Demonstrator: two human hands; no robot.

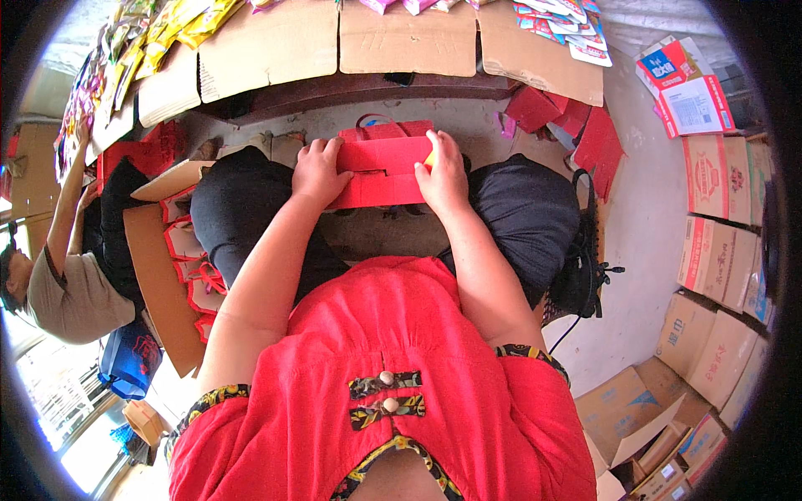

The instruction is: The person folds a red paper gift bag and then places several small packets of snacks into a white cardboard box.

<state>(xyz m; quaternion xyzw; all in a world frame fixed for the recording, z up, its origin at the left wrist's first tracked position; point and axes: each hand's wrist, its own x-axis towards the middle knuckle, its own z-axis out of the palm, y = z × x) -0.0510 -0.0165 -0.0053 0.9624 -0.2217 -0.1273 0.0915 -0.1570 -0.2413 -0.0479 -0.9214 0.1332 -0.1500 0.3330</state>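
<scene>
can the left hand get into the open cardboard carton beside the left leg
Probably not straight away: the left hand grips the red box, and the left knee lies between that hand and the cardboard carton. The open top seems to leave room once the hand is free.

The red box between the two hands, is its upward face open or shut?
Shut, it appears: on the red box, two flaps meet in the middle, leaving only a small dark slit. Contents: cannot tell.

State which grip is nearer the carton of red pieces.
Left. The left grip is across the left knee from the carton; the right grip, at the right end of the red cardboard, is farther.
</scene>
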